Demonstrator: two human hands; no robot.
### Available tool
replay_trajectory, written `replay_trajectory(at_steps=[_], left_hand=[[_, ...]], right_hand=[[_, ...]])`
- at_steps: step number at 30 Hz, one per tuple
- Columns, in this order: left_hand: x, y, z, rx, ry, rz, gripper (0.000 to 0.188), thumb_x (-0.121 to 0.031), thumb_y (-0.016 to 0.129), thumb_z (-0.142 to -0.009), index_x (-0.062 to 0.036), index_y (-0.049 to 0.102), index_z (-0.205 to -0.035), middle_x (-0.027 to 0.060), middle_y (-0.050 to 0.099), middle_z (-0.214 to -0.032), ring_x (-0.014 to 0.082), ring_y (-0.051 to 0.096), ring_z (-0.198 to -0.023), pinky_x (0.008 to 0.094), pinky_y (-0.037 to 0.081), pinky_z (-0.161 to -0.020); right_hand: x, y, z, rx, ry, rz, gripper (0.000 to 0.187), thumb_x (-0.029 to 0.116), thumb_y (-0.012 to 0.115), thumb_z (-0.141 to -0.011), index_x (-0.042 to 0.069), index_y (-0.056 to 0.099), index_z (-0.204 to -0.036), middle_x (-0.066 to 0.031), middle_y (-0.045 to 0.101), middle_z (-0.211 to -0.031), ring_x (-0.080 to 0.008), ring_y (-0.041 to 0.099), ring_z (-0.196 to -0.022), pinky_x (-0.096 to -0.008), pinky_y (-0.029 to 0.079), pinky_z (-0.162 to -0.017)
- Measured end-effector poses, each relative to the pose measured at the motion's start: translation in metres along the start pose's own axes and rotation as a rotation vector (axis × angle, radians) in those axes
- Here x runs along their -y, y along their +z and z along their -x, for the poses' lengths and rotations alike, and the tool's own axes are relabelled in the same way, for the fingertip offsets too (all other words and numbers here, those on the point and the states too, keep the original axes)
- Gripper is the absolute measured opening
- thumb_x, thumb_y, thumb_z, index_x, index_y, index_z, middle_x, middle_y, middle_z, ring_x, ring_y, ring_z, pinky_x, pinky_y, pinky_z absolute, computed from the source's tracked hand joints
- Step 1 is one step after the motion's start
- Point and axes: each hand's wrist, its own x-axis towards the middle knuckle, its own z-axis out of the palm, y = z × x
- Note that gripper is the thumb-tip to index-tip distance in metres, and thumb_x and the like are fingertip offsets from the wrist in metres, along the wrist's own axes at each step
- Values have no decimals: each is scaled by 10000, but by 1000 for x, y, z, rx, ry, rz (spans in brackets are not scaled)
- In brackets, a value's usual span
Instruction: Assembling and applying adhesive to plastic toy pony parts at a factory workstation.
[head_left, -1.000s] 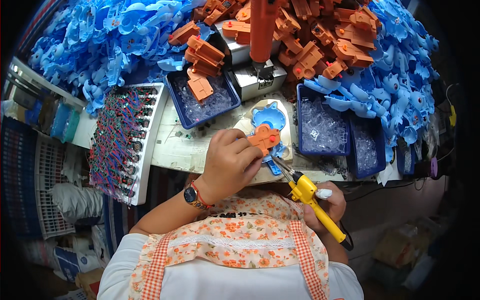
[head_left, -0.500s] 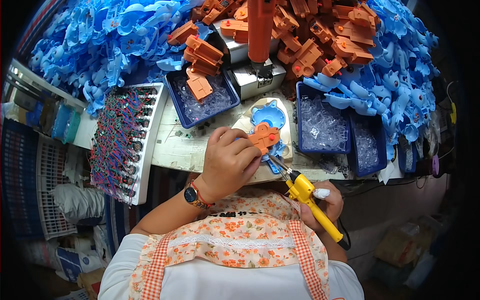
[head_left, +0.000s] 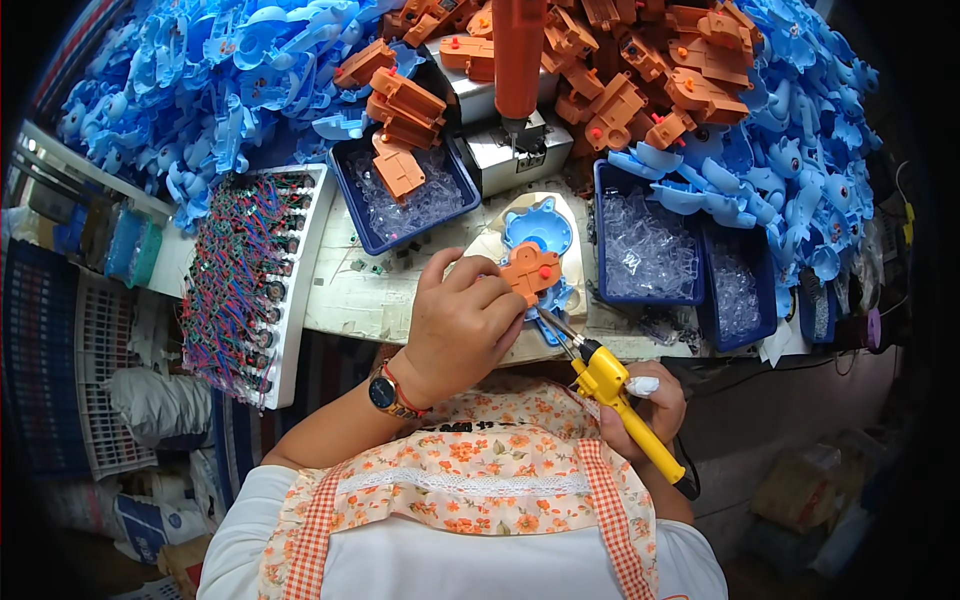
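Note:
My left hand (head_left: 462,320) grips a small orange plastic part (head_left: 531,271) and holds it over a blue plastic shell (head_left: 537,226) on the bench. A watch sits on that wrist. My right hand (head_left: 648,405) holds a yellow-handled soldering iron (head_left: 612,385). Its metal tip points up and left, touching the lower edge of the orange part.
Piles of blue shells (head_left: 200,90) and orange parts (head_left: 640,70) fill the back of the bench. Blue bins (head_left: 645,245) hold clear pieces. A white tray of wired components (head_left: 240,290) lies at left. An orange tool (head_left: 518,50) hangs over a metal block (head_left: 510,160).
The hands and soldering iron have barely shifted; the iron's tip stays at the orange part.

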Motion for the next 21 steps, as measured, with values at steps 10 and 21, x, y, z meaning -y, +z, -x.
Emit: replay_trajectory(at_steps=[10,21], left_hand=[[-3,1,-2,23,-4,-29,114,-122,754,-718,-120,671,-796,7,638,-811,207,622,-913,468,432,-943],[-6,1,-4,35,-24,-33,88,-131,731,-728,-102,658,-770,21,620,-785,220,609,-903,474,426,-951]], right_hand=[[-1,2,3,-27,5,-25,497,123,745,-744,8,474,-1145,-149,633,-797,-251,617,-610,-334,508,-546],[0,3,10,-70,49,-49,483,123,742,-763,2,487,-1154,-163,643,-815,-251,636,-648,-329,526,-572]])
